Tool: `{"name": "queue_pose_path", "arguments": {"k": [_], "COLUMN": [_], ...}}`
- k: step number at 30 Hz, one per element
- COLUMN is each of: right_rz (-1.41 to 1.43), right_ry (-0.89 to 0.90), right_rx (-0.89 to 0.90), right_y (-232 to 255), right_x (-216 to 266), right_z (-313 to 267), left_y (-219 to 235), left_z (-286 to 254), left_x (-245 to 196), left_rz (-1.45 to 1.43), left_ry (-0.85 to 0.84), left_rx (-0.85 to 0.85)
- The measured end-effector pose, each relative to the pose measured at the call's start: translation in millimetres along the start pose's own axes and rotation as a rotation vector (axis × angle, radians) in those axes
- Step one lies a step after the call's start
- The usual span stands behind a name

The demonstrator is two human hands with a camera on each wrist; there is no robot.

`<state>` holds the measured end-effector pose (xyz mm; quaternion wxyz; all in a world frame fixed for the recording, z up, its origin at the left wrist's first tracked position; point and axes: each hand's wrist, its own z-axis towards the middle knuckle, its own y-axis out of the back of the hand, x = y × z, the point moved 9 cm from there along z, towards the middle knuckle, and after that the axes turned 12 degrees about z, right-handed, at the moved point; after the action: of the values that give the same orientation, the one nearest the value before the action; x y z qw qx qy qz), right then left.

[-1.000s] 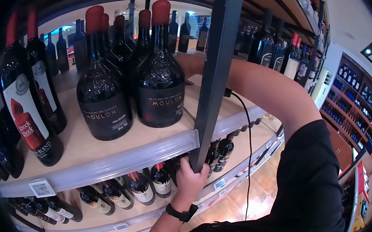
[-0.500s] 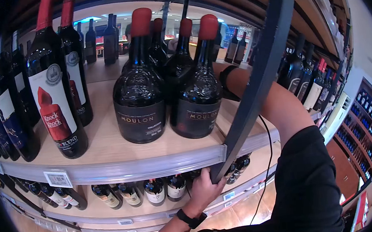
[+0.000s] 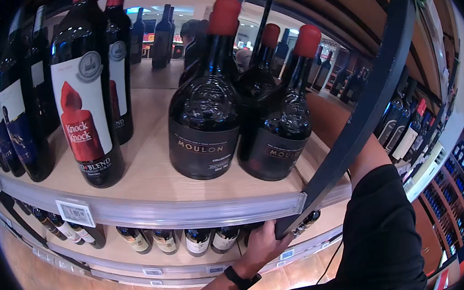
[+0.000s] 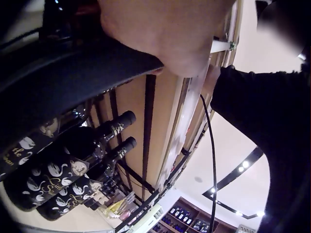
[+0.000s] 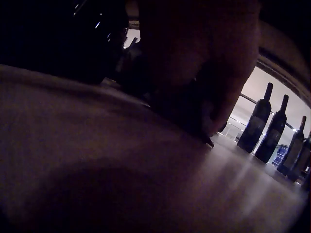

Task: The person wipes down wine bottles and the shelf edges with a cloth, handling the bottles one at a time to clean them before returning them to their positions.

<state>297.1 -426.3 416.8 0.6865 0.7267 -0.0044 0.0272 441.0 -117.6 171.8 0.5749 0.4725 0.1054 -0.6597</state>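
The left hand (image 3: 265, 245) grips the lower end of a black metal post (image 3: 360, 100) below the shelf edge; in the left wrist view the same hand (image 4: 165, 34) lies against a dark edge. The right arm passes behind the post, and its hand is hidden behind red-capped Moulon bottles (image 3: 204, 147) in the head view. The right wrist view shows the right hand (image 5: 199, 58) very dark, fingers pointing down near the shelf surface (image 5: 121, 160); whether it holds the dark thing beside it is unclear.
Knock Knock bottles (image 3: 83, 114) stand left on the upper shelf, behind a clear front strip (image 3: 193, 212) with a price tag (image 3: 75, 213). More bottles (image 3: 197, 242) fill the lower shelf. A black cable (image 3: 330, 260) hangs near the right sleeve.
The head view has shifted, so shelf, bottles and post appear farther right. The right wrist's dark band, seen behind the bottles half a second ago, is now hidden. The left hand still grips the post.
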Motion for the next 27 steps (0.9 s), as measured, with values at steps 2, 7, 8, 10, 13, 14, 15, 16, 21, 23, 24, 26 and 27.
{"name": "queue_pose_path", "arguments": {"k": [2, 7, 8, 10, 13, 14, 15, 16, 21, 23, 24, 26, 27], "right_rz": [-0.004, -0.011, -0.009, -0.015, -0.019, -0.023, -0.025, -0.026, -0.041, -0.046, -0.047, -0.052, -0.057], "right_ry": [-0.001, -0.001, 0.006, 0.009, 0.027, 0.037, 0.039, 0.045, 0.083, 0.1, 0.104, 0.119, 0.127], "right_rx": [0.001, -0.004, -0.005, -0.01, -0.02, -0.024, -0.023, -0.024, -0.026, -0.028, -0.028, -0.03, -0.033], "right_y": [-1, -1, -2, 0, 4, 4, 4, 5, 3, 2, 1, -2, -3], "right_x": [0, -4, -4, -7, -7, -7, -8, -7, -5, -5, -5, -3, -3], "right_z": [4, 6, 5, 1, -12, -18, -26, -34, -71, -83, -88, -97, -102], "left_y": [-1, 4, 4, 3, 4, 5, 5, 5, 6, 7, 6, 3, 3], "left_z": [0, 2, 2, 0, -1, -1, -1, -2, -4, -4, -5, -6, -6], "left_x": [1, -4, -3, -2, -2, -2, -2, -1, -2, -1, -1, 3, 3], "left_rz": [0.0, 0.008, 0.006, -0.014, -0.044, -0.041, -0.04, -0.039, 0.005, -0.012, -0.003, 0.02, 0.022], "left_ry": [-0.014, -0.012, 0.003, 0.012, 0.013, 0.028, 0.044, 0.061, 0.072, 0.092, 0.12, 0.115, 0.114], "left_rx": [-0.002, -0.021, -0.013, -0.016, -0.042, -0.048, -0.053, -0.058, -0.131, -0.152, -0.155, -0.195, -0.206]}}
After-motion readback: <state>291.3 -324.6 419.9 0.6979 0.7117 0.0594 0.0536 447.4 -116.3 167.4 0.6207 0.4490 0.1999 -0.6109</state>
